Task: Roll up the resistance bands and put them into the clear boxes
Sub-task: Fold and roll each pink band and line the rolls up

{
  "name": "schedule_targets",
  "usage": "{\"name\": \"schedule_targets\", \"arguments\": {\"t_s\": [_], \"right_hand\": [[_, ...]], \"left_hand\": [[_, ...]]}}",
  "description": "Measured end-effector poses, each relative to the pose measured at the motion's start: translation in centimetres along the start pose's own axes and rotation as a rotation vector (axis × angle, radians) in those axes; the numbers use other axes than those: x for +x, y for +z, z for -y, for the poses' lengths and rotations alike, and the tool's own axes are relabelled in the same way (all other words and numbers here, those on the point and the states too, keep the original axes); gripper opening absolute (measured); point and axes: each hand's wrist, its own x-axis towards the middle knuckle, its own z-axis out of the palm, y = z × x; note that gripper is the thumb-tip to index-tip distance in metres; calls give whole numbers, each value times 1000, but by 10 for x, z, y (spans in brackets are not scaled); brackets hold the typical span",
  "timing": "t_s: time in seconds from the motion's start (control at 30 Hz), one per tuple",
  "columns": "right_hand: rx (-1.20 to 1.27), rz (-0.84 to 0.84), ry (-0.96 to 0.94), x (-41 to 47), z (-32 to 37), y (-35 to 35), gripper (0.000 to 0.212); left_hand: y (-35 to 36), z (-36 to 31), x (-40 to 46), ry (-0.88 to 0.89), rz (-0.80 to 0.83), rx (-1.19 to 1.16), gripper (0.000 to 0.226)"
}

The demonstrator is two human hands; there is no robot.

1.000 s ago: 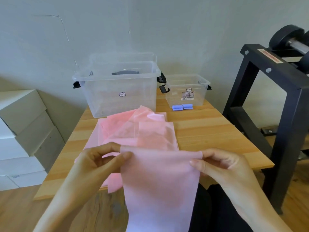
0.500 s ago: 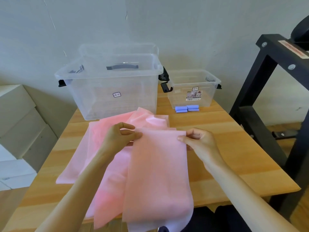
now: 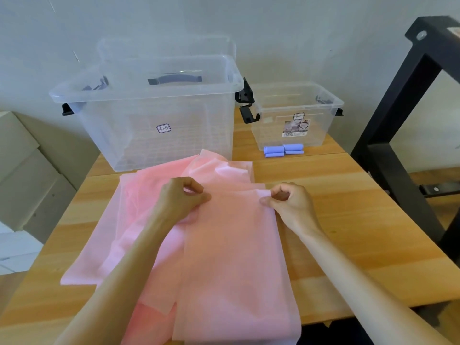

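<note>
Both hands, the left hand [image 3: 183,199] and right hand [image 3: 288,204], pinched the far edge of a thin pink resistance band [image 3: 231,257] lying flat on the wooden surface [image 3: 348,220]. Rolling seemed barely begun; both clear plastic boxes, large [image 3: 154,108] and small [image 3: 296,115], held no pink band.

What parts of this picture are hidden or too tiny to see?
- Head view: the pink band runs off the bottom edge, so its far end is cut off.
- The words on the small clear box sticker are too small to read.
- The left hand and right hand cover the band's top corners.
- The black rack is cut off at the right edge.
</note>
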Motion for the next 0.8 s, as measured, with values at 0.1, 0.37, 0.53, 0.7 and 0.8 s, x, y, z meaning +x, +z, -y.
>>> {"name": "schedule_targets", "arguments": {"t_s": [0.1,0.37,0.53,0.7,0.8], "right_hand": [[26,30,35,4,-1,2,20],[229,47,110,2,6,3,19],[413,102,232,-1,13,-1,43],[389,172,203,-10,13,-6,33],[344,154,83,-17,13,-7,27]], "left_hand": [[2,3,2,-21,-12,-10,17],[5,6,0,-25,-29,-1,16],[1,8,2,-11,-19,3,30],[0,6,1,-29,8,5,41],[-2,5,-1,-8,16,-1,38]]}}
